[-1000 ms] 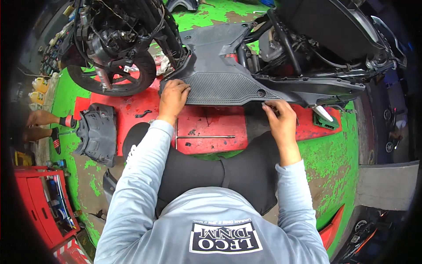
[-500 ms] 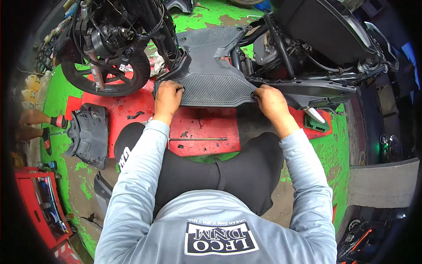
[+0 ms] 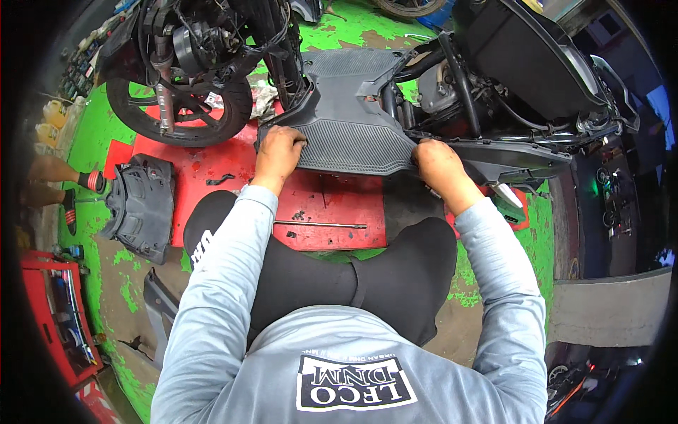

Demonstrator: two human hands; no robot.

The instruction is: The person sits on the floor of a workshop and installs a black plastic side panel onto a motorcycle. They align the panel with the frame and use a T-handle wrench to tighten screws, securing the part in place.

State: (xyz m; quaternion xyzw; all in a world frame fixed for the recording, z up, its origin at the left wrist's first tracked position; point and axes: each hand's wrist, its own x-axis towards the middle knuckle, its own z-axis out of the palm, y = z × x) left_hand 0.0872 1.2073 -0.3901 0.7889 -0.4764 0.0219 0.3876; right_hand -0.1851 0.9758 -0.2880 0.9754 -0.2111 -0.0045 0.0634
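A dark grey scooter floorboard panel [image 3: 357,145] with ribbed footrests lies across the middle of a partly stripped scooter. My left hand [image 3: 280,157] grips its near left corner, fingers curled over the edge. At the near right corner, my right hand [image 3: 439,164] is closed on the same panel, where it meets a long black side cover [image 3: 508,159]. The undersides of both grips are hidden. Beyond the panel, the frame tubes [image 3: 458,85] and engine [image 3: 439,92] are exposed.
The front wheel [image 3: 180,113] stands at the left on a red platform [image 3: 318,194]. A long metal rod [image 3: 321,225] lies there near my knees. A loose black fairing [image 3: 141,205] and a red tool cabinet [image 3: 63,318] are at the left, near another person's feet [image 3: 90,181].
The scooter's front and the panel's left part appear shifted slightly right in view, along with my left hand. Both hands keep their hold on the panel.
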